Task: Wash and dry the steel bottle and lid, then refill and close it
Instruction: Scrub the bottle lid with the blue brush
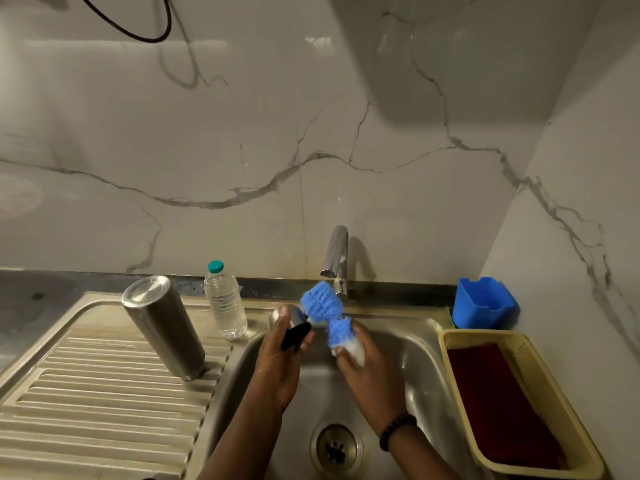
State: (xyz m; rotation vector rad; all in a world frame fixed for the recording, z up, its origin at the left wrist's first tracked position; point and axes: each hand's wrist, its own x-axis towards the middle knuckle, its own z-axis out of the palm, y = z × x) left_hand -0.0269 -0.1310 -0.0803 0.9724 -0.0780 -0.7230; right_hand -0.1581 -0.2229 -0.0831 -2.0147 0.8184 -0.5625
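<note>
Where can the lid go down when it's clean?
The ribbed drainboard has bare room in front of the upside-down steel bottle. The sink around the drain is bare too. It's crowded by the plastic water bottle, and the yellow basket holds a red cloth.

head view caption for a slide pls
Left hand holds the lid over the sink; right hand scrubs with blue brush.
</note>
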